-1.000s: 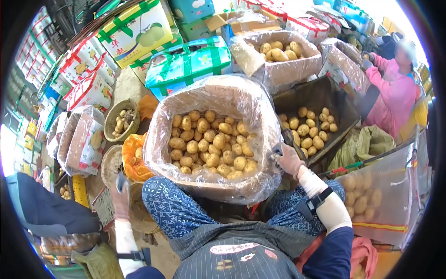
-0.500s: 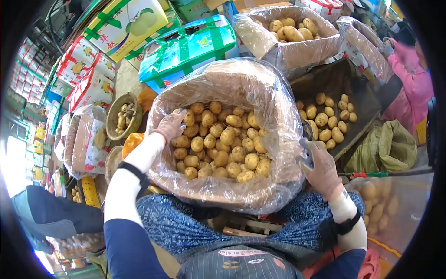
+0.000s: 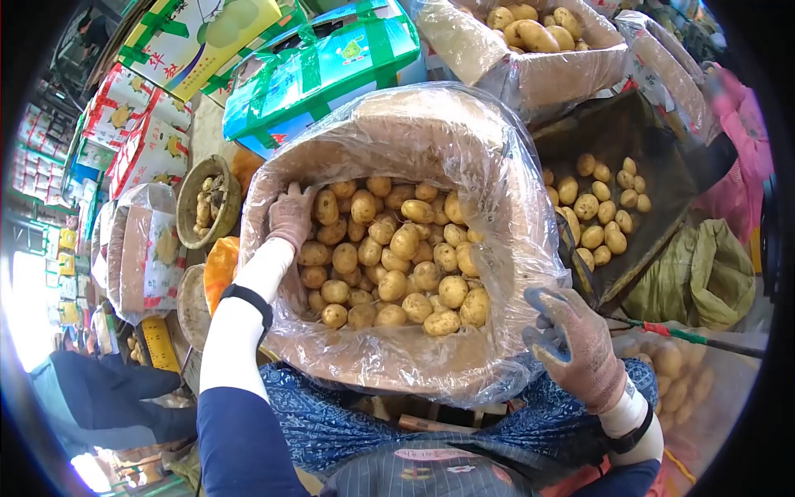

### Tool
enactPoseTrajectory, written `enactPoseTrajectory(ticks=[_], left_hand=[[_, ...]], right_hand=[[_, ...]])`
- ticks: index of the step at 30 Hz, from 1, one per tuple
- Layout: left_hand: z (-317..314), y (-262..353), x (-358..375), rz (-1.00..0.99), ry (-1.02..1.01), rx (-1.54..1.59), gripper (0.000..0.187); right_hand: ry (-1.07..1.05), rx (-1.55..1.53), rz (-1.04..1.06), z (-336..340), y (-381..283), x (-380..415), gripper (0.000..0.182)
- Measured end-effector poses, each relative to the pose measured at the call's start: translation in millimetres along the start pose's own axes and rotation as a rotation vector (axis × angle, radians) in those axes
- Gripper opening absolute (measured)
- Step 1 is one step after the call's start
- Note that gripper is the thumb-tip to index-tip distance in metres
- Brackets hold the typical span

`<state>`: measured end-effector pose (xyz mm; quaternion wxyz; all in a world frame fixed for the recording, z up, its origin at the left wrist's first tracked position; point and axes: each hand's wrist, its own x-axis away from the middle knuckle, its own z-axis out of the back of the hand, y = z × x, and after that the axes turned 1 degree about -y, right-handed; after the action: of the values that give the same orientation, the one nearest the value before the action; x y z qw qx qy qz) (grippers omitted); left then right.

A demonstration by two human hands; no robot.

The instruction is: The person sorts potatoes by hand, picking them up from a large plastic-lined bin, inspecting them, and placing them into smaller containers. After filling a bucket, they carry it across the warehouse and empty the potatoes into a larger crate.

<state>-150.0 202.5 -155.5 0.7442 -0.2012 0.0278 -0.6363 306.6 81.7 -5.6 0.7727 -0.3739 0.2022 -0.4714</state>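
Note:
Many potatoes (image 3: 389, 257) lie in a cardboard box (image 3: 364, 364) lined with clear plastic, in front of me. My left hand (image 3: 291, 217), in a brownish glove, presses on the plastic liner at the box's inner left side, beside the potatoes. Its fingers are spread, pointing up, and no potato shows in them. My right hand (image 3: 575, 344), gloved with grey-blue finger coating, is raised just outside the box's lower right corner. Its fingers are curled but apart, with nothing between them.
A dark tray (image 3: 662, 174) with potatoes stands at the right, beside a green sack (image 3: 704, 273). Another potato box (image 3: 563, 79) is behind. A blue carton (image 3: 331, 74) and a basket (image 3: 186, 224) lie left. A person in pink (image 3: 741, 149) is at far right.
My left hand has moved left and slightly down along the box's inner side. My right hand has dropped and moved off the box's right edge. The view has shifted a little.

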Motion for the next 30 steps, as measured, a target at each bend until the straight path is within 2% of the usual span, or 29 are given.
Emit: enactPoseTrajectory(ticks=[3,6,7,8,10,11,12,15,16,18,21,22,24,26,28,29,30], left_hand=[[21,-6,22,-0.127,-0.012,-0.002,0.069],[9,-23,27,-0.216,0.007,0.039,0.066],[10,-30,31,-0.234,0.037,0.169,0.064],[11,-35,35,-0.229,0.039,0.167,0.064],[24,-42,47,-0.317,0.278,0.617,0.066],[31,-46,57,-0.256,0.191,0.813,0.066],[33,-52,62,-0.280,0.176,0.896,0.066],[41,-52,82,-0.286,-0.015,1.415,0.068],[47,-52,88,-0.333,0.018,1.340,0.071],[68,-46,112,-0.282,-0.119,1.552,0.069],[89,-63,144,-0.195,-0.110,1.508,0.066],[85,-80,153,-0.202,-0.140,1.588,0.065],[88,-107,191,-0.024,-0.181,1.555,0.068],[61,-149,227,-0.064,-0.215,1.440,0.069],[43,-179,270,-0.063,-0.285,1.171,0.065],[37,-184,286,-0.066,-0.290,1.168,0.065],[39,-183,297,-0.055,-0.334,0.793,0.063]], right_hand=[[-0.045,0.072,0.018,-2,0,3,0.051],[-0.044,0.120,0.028,-5,2,4,0.051],[-0.043,0.120,0.034,-4,1,3,0.051],[-0.037,0.110,0.039,-5,0,2,0.050],[-0.031,0.092,0.055,-6,-3,-1,0.049],[-0.034,0.092,0.067,-6,-4,-2,0.049],[-0.037,0.093,0.081,-7,-5,-3,0.048],[-0.043,0.111,0.107,-11,-7,-5,0.047],[-0.044,0.112,0.121,-13,-8,-6,0.047],[-0.037,0.107,0.149,-17,-9,-5,0.046],[-0.052,0.135,0.186,-21,-13,-5,0.046],[-0.055,0.133,0.193,-21,-15,-4,0.046],[-0.078,0.163,0.192,-21,-17,-2,0.045],[-0.059,0.184,0.227,-18,-18,1,0.046],[-0.039,0.210,0.258,-16,-16,5,0.047],[-0.043,0.234,0.255,-16,-15,7,0.048],[-0.047,0.258,0.253,-15,-13,9,0.049]])
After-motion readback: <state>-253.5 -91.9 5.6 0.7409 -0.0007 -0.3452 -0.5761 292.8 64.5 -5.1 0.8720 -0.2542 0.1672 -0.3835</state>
